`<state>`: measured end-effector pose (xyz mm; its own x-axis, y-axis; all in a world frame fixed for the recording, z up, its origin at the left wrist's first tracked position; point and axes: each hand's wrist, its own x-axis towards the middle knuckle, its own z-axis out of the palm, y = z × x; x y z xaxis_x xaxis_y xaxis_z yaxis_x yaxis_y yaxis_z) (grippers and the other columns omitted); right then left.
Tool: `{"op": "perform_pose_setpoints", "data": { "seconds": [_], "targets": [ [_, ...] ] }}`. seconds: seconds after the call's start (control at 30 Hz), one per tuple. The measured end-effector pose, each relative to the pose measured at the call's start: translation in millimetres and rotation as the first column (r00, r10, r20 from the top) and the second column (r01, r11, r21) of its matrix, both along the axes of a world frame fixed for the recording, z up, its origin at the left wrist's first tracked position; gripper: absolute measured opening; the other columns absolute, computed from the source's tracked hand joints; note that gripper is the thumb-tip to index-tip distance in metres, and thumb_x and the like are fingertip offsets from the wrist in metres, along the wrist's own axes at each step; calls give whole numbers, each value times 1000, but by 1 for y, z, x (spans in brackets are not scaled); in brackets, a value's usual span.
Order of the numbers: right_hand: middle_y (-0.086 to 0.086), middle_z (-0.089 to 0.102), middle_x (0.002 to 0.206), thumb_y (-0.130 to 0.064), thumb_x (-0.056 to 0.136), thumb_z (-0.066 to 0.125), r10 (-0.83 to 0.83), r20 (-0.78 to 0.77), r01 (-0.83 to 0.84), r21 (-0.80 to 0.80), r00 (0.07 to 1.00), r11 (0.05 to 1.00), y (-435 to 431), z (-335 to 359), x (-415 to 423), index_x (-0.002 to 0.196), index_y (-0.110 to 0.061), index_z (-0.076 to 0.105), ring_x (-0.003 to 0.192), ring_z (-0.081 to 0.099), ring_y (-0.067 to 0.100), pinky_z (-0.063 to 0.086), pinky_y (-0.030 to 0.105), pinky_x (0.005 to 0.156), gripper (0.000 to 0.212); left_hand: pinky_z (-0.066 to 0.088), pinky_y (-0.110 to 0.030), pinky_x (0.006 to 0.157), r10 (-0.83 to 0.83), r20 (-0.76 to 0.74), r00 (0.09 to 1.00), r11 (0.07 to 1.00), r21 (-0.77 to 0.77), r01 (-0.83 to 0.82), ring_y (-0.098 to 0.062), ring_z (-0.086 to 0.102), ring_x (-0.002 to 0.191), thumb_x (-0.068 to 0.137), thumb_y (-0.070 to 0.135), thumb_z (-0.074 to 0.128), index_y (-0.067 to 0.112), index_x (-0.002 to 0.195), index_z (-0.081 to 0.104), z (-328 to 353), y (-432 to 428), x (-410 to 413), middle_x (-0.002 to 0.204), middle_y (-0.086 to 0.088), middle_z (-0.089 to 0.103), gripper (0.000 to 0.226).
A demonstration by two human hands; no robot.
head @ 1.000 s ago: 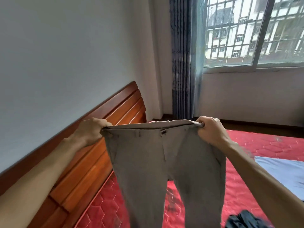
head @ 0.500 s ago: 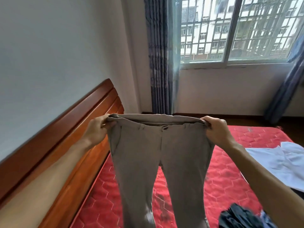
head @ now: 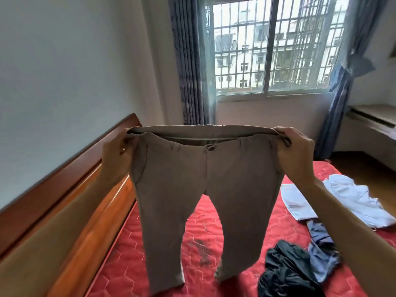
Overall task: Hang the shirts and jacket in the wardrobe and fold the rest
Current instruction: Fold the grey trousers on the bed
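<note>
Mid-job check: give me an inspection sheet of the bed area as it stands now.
Surface: red quilted mattress, dark smudge near its middle.
Job's things: brown trousers held up by the waistband, legs hanging; white shirt, blue striped garment and dark garment lie on the mattress.
Clutter: nothing seen.
Hands: left hand and right hand each grip a waistband end.
Cables: nothing seen.
Surroundings: wooden headboard, barred window, curtains.

Red quilted bed (head: 120,264): white shirt (head: 353,200) at right edge; black garment (head: 287,269) beside blue garment (head: 321,254).
</note>
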<state>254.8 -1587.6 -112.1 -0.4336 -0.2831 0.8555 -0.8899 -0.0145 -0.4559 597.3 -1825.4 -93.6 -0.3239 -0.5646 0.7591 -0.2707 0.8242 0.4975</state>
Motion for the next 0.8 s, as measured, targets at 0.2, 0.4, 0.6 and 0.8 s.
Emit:
{"op": "perform_pose_setpoints", "data": {
  "seconds": [0.2, 0.4, 0.6, 0.8],
  "targets": [
    [-1, 71, 90, -10, 86, 66, 69, 41, -63, -134, 997, 989, 94, 32, 58, 103, -7, 74, 82, 64, 13, 51, 26, 78, 19, 41, -18, 68, 45, -119, 992, 993, -99, -57, 17, 55, 74, 97, 17, 52, 42, 90, 54, 36, 98, 64, 82, 40, 61, 26],
    [-6, 69, 91, -17, 88, 65, 111, 40, -104, -151, 993, 983, 142, 51, 94, 106, -8, 73, 85, 66, 17, 52, 31, 81, 21, 47, -27, 76, 40, -98, 994, 992, -117, -51, 9, 58, 85, 99, 25, 52, 45, 95, 57, 67, 149, 110, 92, 38, 63, 21],
    [-16, 64, 87, -19, 86, 70, 137, 49, -130, -119, 989, 984, 129, 52, 103, 102, -9, 73, 85, 59, 5, 48, 20, 81, 19, 45, -24, 89, 25, -53, 998, 999, -42, -27, 1, 61, 96, 95, 27, 52, 34, 101, 65, 55, 133, 119, 105, 19, 70, 16],
    [3, 68, 94, -12, 77, 80, 101, 119, -104, 26, 988, 994, 53, 3, 74, 94, -8, 76, 84, 60, 12, 47, 21, 81, 18, 42, -29, 80, 105, 106, 989, 989, 95, -115, -21, 61, 92, 97, 17, 57, 9, 109, 71, -2, 64, 91, 103, -6, 72, 20]
  ]
}}
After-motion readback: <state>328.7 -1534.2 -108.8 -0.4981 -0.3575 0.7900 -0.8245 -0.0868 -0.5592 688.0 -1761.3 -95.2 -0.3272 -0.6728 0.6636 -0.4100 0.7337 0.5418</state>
